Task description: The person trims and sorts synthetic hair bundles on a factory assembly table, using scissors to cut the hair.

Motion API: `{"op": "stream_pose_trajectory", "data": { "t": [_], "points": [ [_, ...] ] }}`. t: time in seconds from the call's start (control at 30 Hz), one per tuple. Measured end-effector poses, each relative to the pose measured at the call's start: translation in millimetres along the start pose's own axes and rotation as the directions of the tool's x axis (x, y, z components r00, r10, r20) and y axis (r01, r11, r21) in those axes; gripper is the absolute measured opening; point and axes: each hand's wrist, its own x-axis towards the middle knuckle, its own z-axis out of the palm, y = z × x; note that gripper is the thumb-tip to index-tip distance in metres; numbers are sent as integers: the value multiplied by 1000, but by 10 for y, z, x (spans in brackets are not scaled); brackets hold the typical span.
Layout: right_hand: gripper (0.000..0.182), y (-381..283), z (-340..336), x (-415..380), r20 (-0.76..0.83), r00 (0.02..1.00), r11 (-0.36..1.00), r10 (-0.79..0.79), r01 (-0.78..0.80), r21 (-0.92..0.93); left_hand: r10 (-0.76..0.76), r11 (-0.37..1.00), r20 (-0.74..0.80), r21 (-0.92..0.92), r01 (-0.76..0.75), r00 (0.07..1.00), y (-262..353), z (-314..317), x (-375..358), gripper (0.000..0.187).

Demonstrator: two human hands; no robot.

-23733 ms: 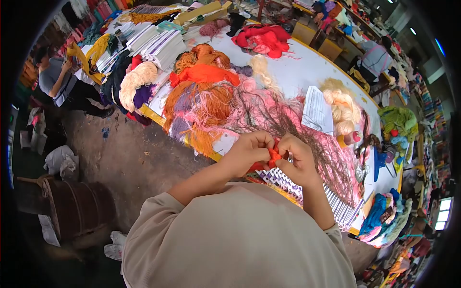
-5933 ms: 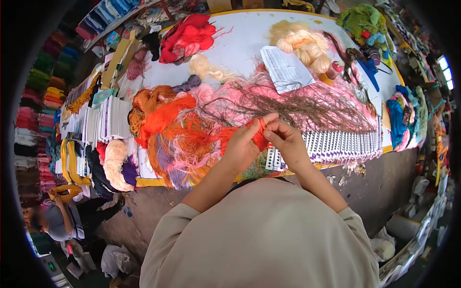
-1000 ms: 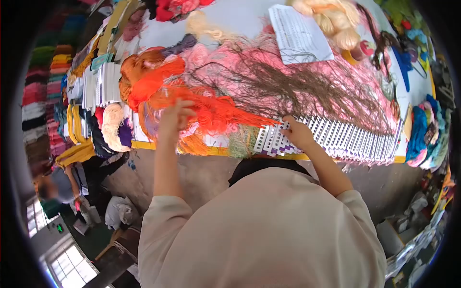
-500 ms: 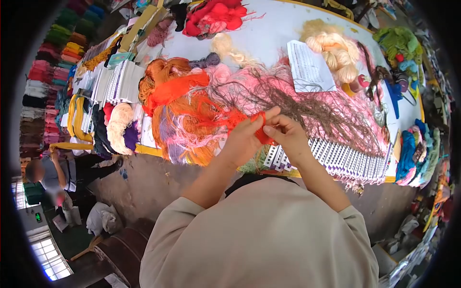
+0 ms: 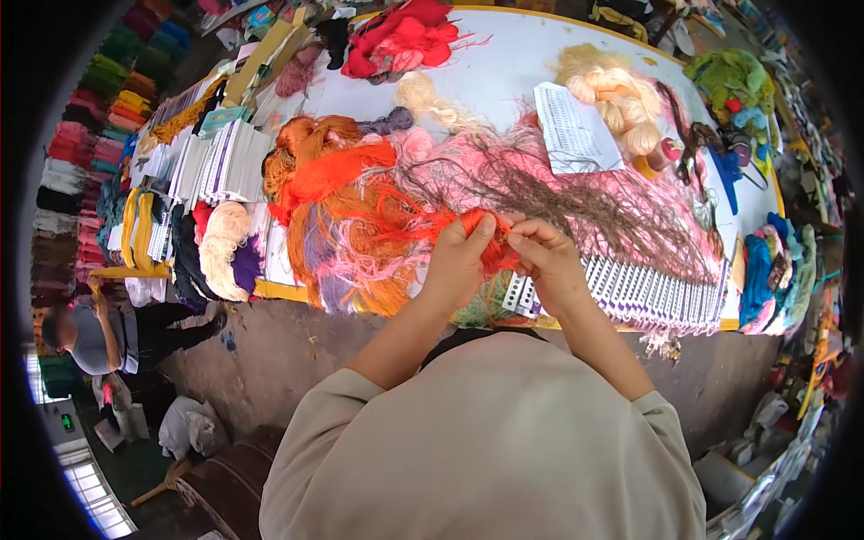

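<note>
Bright red-orange yarn (image 5: 474, 222) is bunched between my two hands, above the near edge of the table. My left hand (image 5: 461, 261) is closed on the bunch, its thumb pressed on top. Thumb and fingertips of my right hand (image 5: 547, 261) pinch the right side of the same yarn. Loose strands run left from the bunch to a pile of orange yarn (image 5: 346, 211). Just beyond my hands spreads pink yarn (image 5: 459, 157) with brown strands (image 5: 594, 216) lying across it. My fingers cover part of the held yarn.
A row of white punched cards (image 5: 657, 292) lies along the near edge, right of my hands. Farther back are a printed sheet (image 5: 576, 130), cream skeins (image 5: 634, 103) and red yarn (image 5: 400, 40). More cards (image 5: 225, 162) stand at left. Another person (image 5: 99, 333) is at far left.
My left thumb has come down onto the red-orange yarn, and the fingers of both hands have shifted their grip. The bunch looks more spread between them. The view has shifted slightly.
</note>
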Motion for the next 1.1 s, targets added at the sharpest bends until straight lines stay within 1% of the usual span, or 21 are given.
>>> {"op": "stream_pose_trajectory", "data": {
  "t": [0.03,0.2,0.27,0.3,0.37,0.4,0.43,0.5,0.53,0.57,0.6,0.67,0.7,0.77,0.8,0.87,0.9,0.97,1.0,1.07,1.1],
  "points": [
    [7,10,7,-12,-4,1000,999,23,-23,27,2,1000,19,5,-2,1000,2,-15,-8,27],
    [5,30,117,-77,-27,1000,999,2,-2,37,34,998,99,51,-40,994,13,-86,-64,22],
    [5,34,160,-95,-38,999,998,-6,8,58,-13,1000,98,-3,13,995,42,-88,-92,21],
    [6,44,167,-95,-30,1000,995,6,-3,95,-12,1000,101,-4,13,995,41,-94,-101,21],
    [8,58,174,-89,-23,1000,991,16,-13,131,-7,1000,69,-3,8,998,39,-112,-118,23],
    [9,59,162,-86,7,1000,983,30,-30,183,-7,1000,70,-4,7,998,51,-125,-119,23],
    [10,59,156,-85,38,998,971,41,-49,234,-40,999,41,28,39,998,75,-143,-119,26],
    [10,40,166,-93,61,997,960,57,-71,270,-69,996,12,59,68,998,123,-188,-142,30],
    [9,26,167,-92,83,994,947,72,-94,306,-51,998,99,-31,54,994,146,-204,-153,35],
    [8,30,157,-80,103,992,957,70,-96,275,-24,992,184,-121,47,983,171,-210,-163,41],
    [8,57,154,-71,104,992,957,68,-94,273,-21,992,186,-121,44,982,199,-200,-181,41],
    [8,107,156,-60,79,996,970,44,-62,236,-51,966,159,-243,90,986,260,-167,-223,51],
    [8,104,177,-68,81,996,970,42,-60,234,-48,966,161,-244,87,986,263,-180,-231,51],
    [10,93,234,-88,28,999,992,26,-30,126,-34,971,161,-229,71,986,263,-214,-241,55],
    [10,97,249,-92,30,999,992,23,-27,125,-32,971,163,-228,69,986,264,-216,-246,55],
    [12,110,275,-101,19,1000,1000,15,-15,-7,-10,983,111,-181,30,994,259,-211,-255,55],
    [12,116,315,-111,19,1000,1000,12,-12,-7,-9,983,114,-180,30,993,271,-214,-269,55],
    [12,122,414,-125,-24,998,986,-58,53,-159,-13,988,189,-147,41,982,300,-217,-295,49],
    [12,131,408,-117,-24,998,986,-60,55,-159,-13,988,191,-147,41,981,295,-217,-298,49],
    [10,162,390,-92,-9,998,977,-67,64,-206,13,998,140,-60,-5,990,272,-224,-287,42],
    [10,160,398,-89,-9,998,976,-67,64,-207,14,998,140,-61,-5,990,264,-238,-276,42]
  ]
}}
